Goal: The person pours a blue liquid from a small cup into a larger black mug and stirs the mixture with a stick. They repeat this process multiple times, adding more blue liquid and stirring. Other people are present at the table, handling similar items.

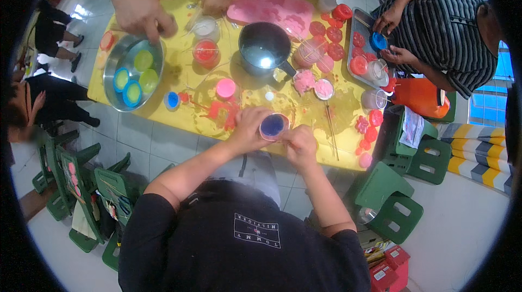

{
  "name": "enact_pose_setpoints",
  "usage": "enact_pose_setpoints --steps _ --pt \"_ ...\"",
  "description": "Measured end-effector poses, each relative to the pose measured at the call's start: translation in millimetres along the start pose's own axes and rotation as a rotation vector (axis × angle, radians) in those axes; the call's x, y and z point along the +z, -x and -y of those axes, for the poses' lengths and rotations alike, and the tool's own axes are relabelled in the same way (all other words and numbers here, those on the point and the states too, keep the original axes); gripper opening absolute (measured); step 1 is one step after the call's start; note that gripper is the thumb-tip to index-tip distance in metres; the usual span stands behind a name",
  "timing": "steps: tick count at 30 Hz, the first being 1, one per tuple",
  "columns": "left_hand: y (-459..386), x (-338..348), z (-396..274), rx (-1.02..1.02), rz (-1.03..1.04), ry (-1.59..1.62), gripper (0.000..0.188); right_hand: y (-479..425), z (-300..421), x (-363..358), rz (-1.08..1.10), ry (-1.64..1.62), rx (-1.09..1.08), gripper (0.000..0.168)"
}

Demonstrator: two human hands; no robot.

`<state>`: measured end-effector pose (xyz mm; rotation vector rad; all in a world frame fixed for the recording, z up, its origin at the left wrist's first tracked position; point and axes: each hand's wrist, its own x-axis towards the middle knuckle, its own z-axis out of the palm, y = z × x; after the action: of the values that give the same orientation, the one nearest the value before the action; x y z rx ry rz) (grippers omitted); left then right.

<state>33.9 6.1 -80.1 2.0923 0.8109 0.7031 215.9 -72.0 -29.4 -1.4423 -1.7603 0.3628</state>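
My left hand (252, 125) is closed around a small cup of dark purple-blue liquid (272, 125) at the table's near edge. At the cup's right side, my right hand (301, 141) has its fingers pinched near the rim; whether a thin stick is between them is too small to tell. Beyond the cup are a dark pot with a handle (265, 49), a pink cup (225, 88) and a small white disc (269, 96). A small cup with blue contents (172, 100) stands to the left. Right of the pot lie pink crumbly lumps (304, 81) and a small dish of pink material (324, 88).
A steel basin (107, 74) holds green and blue-rimmed round pieces. Another person's hands (142, 14) reach over it. A pink silicone mould (271, 4) lies behind the pot. At right, a co-worker in stripes holds a blue cup (379, 41) over a metal tray (351, 61). Thin sticks lie on the table.
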Motion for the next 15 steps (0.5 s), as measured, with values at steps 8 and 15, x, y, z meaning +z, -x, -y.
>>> enact_pose_setpoints --steps 8,15 --pt "2 1 2 -0.007 0.000 -0.042 0.075 1 1 5 0.035 -0.114 -0.056 0.025" --pt "0 3 -2 0.001 -0.013 -0.044 0.077 -3 -7 9 -0.076 -0.070 0.016 0.024"
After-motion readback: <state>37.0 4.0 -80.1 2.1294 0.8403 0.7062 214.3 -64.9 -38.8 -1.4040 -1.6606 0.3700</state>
